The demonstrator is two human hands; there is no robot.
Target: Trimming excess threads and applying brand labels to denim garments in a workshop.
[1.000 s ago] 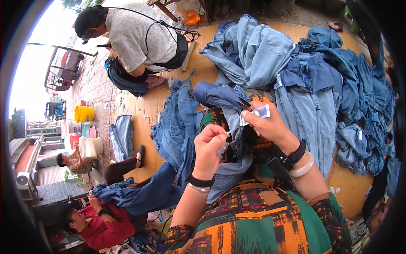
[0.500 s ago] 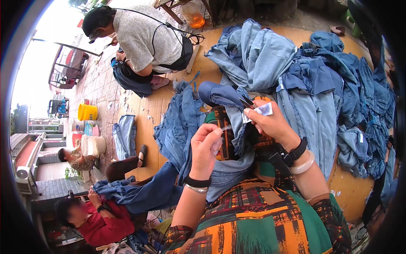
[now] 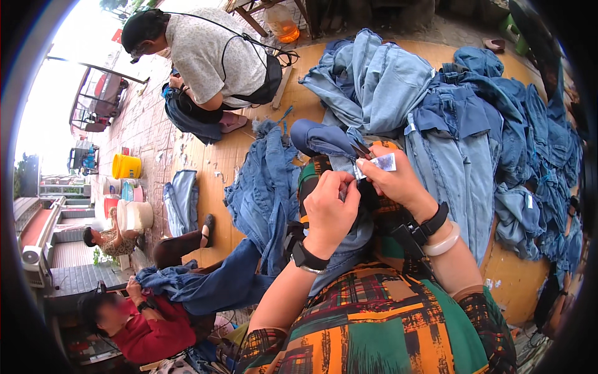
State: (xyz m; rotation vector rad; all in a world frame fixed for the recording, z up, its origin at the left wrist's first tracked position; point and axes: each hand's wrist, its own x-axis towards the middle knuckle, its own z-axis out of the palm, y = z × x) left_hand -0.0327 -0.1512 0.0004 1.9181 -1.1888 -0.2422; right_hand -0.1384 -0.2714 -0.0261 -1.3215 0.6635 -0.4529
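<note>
A pair of blue jeans (image 3: 321, 138) lies across my lap, over my patterned clothing. My right hand (image 3: 402, 181) is closed round small dark-bladed scissors (image 3: 360, 149), their points sticking out past my fingers to the left; the handles are hidden. Under my right thumb is a white label (image 3: 385, 163) with a shiny printed patch, its left end close to the denim. Beside it, my left hand (image 3: 333, 202) is curled in a pinch at the jeans' edge. What its fingertips hold is hidden.
Piled jeans (image 3: 374, 81) lie ahead, with more denim (image 3: 529, 143) along the right. Another pair (image 3: 265, 181) lies left of my lap. A crouching person (image 3: 218, 62) works at far left, a red-sleeved person (image 3: 156, 324) at near left. Buckets (image 3: 127, 166) stand beyond the brown board (image 3: 218, 230).
My left hand has moved right and up to the jeans beside the label, its back now turned up. A clear wispy scrap seen in its fingers before no longer shows. My right hand shifted slightly left.
</note>
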